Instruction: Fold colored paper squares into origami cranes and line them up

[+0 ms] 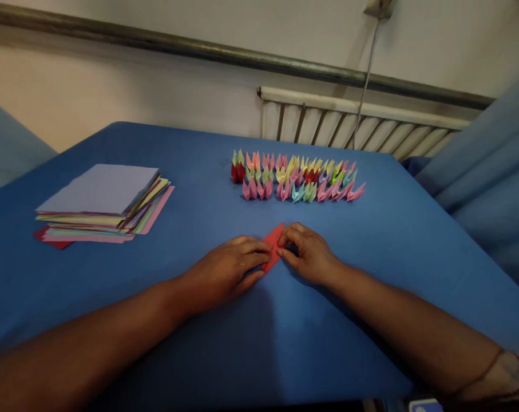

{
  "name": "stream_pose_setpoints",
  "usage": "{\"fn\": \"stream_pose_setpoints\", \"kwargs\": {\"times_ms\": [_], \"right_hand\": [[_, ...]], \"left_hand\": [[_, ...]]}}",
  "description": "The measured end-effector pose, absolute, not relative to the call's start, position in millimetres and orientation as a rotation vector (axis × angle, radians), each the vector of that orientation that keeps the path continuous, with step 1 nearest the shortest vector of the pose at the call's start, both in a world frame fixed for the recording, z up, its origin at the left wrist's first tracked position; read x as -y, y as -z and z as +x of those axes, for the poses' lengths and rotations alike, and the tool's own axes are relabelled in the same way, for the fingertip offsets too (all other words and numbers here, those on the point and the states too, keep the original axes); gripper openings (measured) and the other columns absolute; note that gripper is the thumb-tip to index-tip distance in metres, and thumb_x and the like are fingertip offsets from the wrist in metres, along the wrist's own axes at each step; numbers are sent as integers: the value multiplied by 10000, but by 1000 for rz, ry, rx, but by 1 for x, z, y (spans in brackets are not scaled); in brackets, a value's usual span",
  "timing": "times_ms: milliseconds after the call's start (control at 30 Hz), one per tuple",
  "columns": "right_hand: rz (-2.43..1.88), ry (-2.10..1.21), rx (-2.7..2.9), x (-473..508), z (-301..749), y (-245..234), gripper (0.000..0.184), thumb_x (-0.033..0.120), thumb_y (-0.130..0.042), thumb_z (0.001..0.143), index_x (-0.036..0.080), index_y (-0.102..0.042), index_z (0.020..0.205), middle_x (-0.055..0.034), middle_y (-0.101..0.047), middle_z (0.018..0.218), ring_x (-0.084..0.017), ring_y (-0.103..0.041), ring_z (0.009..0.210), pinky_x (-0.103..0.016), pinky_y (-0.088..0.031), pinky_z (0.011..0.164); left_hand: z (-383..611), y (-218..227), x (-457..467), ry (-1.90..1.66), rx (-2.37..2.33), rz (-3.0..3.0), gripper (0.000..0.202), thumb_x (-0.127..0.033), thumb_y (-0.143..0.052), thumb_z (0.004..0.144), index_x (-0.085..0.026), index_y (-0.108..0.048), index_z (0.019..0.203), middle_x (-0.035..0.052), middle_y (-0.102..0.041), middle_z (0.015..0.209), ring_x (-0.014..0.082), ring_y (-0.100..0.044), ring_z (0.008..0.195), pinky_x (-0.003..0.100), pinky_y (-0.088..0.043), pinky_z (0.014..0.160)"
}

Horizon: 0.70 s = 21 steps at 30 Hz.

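Observation:
A folded piece of red origami paper (pixel 273 236) lies on the blue-covered table between my two hands, its pointed end up and away from me. My left hand (pixel 231 268) holds it from the left, fingertips on its surface and thumb near its lower tip. On the other side, my right hand (pixel 305 250) pinches the paper's right edge between thumb and fingers. The fingers partly cover the paper, so its exact folds are hidden.
Several rows of small folded paper cranes (pixel 300 176) in many colours stand beyond my hands. A stack of square coloured paper (pixel 98 189) sits on the left of the blue tablecloth (pixel 190 154). Behind are a radiator (pixel 362 109), a pipe (pixel 225 52) and blue curtains (pixel 491 154).

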State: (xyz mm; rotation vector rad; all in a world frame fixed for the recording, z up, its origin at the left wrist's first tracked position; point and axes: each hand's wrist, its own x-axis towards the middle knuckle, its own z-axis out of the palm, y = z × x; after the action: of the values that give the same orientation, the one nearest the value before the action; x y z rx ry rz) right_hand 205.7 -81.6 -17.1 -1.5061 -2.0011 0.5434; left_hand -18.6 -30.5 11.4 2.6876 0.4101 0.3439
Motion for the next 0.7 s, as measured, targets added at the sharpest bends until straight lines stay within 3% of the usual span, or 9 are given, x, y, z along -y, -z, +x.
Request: {"fn": "stream_pose_setpoints", "kwargs": {"times_ms": [133,500,600,700], "right_hand": [[-1474,-535,2002,81,207,19,70,149,-576,857,212,-557,834,-19,-571,866,-162,-541,832,-318,-445,778],[-1477,-507,1998,82,208,21,73,148,-584,855,217,-559,851,-19,-573,878,-162,-545,837,-318,-445,782],[-1492,-507,1998,82,207,22,68,151,-580,857,215,-558,852,-20,-570,881,-162,-544,843,-319,-444,785],[-1503,-496,1996,81,206,23,64,162,-587,858,215,-554,848,-20,-568,876,-163,-539,841,-320,-444,778]], "left_hand": [[-24,-16,29,-201,-342,2712,300,-233,-515,942,-234,-625,1221,73,-598,1347,235,-495,1299,439,-374,1103],[-40,-37,25,84,-238,2687,444,-195,-581,890,-302,-567,1321,58,-462,1482,293,-369,1395,477,-359,1106],[-33,-35,25,-26,-268,2631,392,-235,-549,924,-273,-559,1315,59,-567,1383,252,-458,1319,427,-369,1089],[-22,-25,22,-183,-351,2584,271,-252,-494,958,-230,-620,1197,58,-678,1141,212,-565,1125,368,-426,990]]}}
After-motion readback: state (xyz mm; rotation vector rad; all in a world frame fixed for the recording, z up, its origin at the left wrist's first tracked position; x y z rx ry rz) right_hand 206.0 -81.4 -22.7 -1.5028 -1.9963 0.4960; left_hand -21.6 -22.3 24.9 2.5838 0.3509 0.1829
